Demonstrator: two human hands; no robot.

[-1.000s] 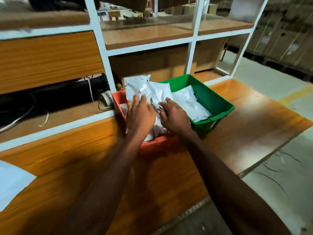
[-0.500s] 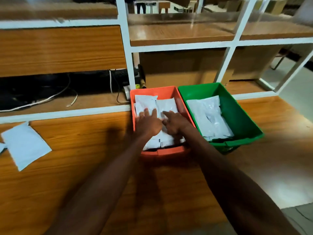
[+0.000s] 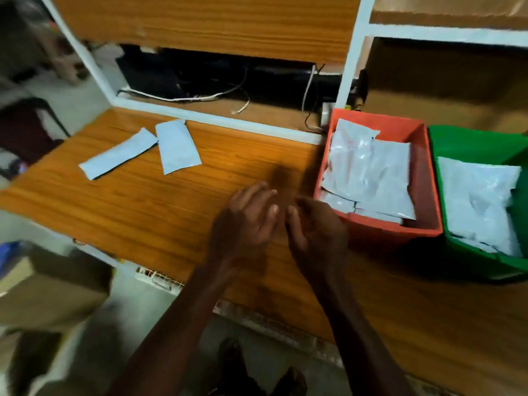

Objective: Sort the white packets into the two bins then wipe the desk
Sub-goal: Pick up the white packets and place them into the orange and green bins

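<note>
An orange bin (image 3: 427, 178) stands on the wooden desk (image 3: 143, 201) at the right, holding several white packets (image 3: 371, 175). Right of it a green bin (image 3: 468, 144) holds more white packets (image 3: 480, 204). Two loose white packets lie on the desk at the left: a long narrow one (image 3: 118, 157) and a wider one (image 3: 177, 145), touching at a corner. My left hand (image 3: 245, 224) and my right hand (image 3: 317, 232) hover close together over the desk, just left of the orange bin. Both hold nothing, with fingers loosely curled and apart.
A white-framed wooden shelf unit (image 3: 351, 52) rises behind the desk, with black equipment and cables (image 3: 217, 81) in its lower opening. A cardboard box (image 3: 48, 290) sits on the floor at the lower left, a dark chair (image 3: 25, 130) at the far left.
Both hands have come out of the orange bin and drawn back left over the desk, leaving the packets in the bin. The view has swung left and down, showing both loose packets.
</note>
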